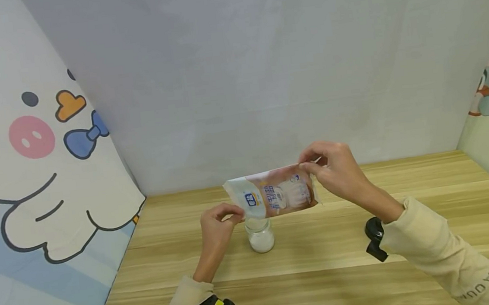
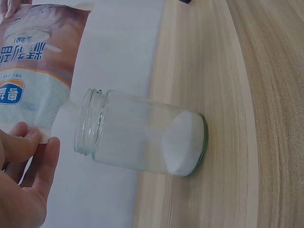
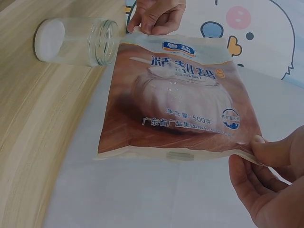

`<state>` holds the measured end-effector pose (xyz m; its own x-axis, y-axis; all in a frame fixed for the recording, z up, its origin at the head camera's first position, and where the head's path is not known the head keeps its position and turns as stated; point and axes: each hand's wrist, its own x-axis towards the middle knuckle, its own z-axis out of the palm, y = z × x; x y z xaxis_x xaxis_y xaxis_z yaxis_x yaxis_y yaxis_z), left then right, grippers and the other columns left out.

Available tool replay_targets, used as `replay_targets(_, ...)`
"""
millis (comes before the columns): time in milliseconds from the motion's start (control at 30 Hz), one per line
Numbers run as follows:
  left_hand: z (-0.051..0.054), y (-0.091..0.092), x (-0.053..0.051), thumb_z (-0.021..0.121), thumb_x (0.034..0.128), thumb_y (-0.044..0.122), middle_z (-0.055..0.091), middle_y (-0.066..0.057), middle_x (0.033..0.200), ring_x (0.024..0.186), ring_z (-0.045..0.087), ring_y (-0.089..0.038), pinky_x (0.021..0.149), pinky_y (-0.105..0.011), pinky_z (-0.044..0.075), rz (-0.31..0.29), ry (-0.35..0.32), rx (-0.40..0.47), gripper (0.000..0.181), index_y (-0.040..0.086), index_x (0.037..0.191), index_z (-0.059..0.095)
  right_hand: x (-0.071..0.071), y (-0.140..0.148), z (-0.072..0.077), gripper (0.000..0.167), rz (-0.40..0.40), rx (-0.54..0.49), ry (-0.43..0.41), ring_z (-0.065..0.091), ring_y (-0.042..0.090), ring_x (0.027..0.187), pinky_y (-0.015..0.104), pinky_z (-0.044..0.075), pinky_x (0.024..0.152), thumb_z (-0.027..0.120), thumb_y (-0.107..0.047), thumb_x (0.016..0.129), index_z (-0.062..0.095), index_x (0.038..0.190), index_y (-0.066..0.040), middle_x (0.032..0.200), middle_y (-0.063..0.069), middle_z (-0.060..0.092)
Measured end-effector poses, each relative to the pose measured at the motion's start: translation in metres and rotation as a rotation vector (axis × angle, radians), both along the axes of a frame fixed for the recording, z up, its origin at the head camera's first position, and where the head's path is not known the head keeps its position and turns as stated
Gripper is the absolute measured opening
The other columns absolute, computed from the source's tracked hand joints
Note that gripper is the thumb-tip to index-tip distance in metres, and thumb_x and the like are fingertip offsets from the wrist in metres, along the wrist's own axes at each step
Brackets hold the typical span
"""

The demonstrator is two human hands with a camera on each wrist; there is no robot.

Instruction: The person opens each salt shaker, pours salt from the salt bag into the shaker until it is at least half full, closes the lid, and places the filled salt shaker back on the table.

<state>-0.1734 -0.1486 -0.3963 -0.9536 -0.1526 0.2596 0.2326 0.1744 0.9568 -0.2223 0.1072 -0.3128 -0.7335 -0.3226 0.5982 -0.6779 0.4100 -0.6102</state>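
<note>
The left hand (image 1: 217,226) pinches one end of the refined-salt packet (image 1: 281,192), the right hand (image 1: 338,169) the other; if the left pinch shifts, contents could miss the glass jar (image 1: 261,238) below it.

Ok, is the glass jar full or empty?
Partly filled: white contents cover the bottom of the glass jar, with see-through glass above them in both wrist views.
</note>
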Motion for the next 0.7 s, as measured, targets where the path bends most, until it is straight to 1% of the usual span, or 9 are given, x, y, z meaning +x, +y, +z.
replay_targets(167, -0.0006, -0.0001, 0.0001, 0.061, 0.0770, -0.018, 0.066, -0.023, 0.081, 0.077, 0.066, -0.029, 0.070, -0.041, 0.059, -0.004, 0.012, -0.001, 0.009, -0.012, 0.077, 0.068, -0.0003, -0.0001, -0.0005, 0.006, 0.001, -0.007, -0.004, 0.061, 0.019, 0.072, 0.030, 0.054, 0.062, 0.065, 0.004, 0.085, 0.069, 0.084, -0.002, 0.081, 0.008, 0.067)
replay_targets(333, -0.0014, -0.0003, -0.0006, 0.061, 0.0774, -0.018, 0.066, -0.023, 0.082, 0.077, 0.066, -0.030, 0.070, -0.041, 0.059, -0.003, 0.013, -0.015, 0.009, -0.012, 0.077, 0.068, -0.0014, -0.0001, -0.0019, 0.006, -0.002, -0.006, -0.005, 0.061, 0.019, 0.072, 0.030, 0.054, 0.062, 0.066, 0.003, 0.085, 0.069, 0.084, -0.002, 0.081, 0.008, 0.067)
replay_targets(567, -0.0021, -0.0003, -0.0010, 0.061, 0.0775, -0.018, 0.067, -0.022, 0.082, 0.077, 0.066, -0.029, 0.072, -0.047, 0.058, -0.004, 0.010, -0.011, 0.009, -0.012, 0.078, 0.068, -0.0027, -0.0002, -0.0032, 0.007, -0.002, -0.012, 0.004, 0.061, 0.018, 0.071, 0.028, 0.053, 0.062, 0.066, 0.004, 0.085, 0.069, 0.083, -0.002, 0.080, 0.007, 0.067)
replay_targets(700, -0.0023, -0.0001, -0.0011, 0.061, 0.0777, -0.017, 0.067, -0.023, 0.083, 0.077, 0.066, -0.030, 0.073, -0.048, 0.057, -0.006, 0.011, -0.007, 0.009, -0.012, 0.078, 0.068, -0.0032, 0.0000, -0.0040, 0.007, -0.004, -0.014, 0.010, 0.061, 0.018, 0.071, 0.028, 0.053, 0.061, 0.066, 0.004, 0.084, 0.069, 0.083, -0.002, 0.080, 0.007, 0.067)
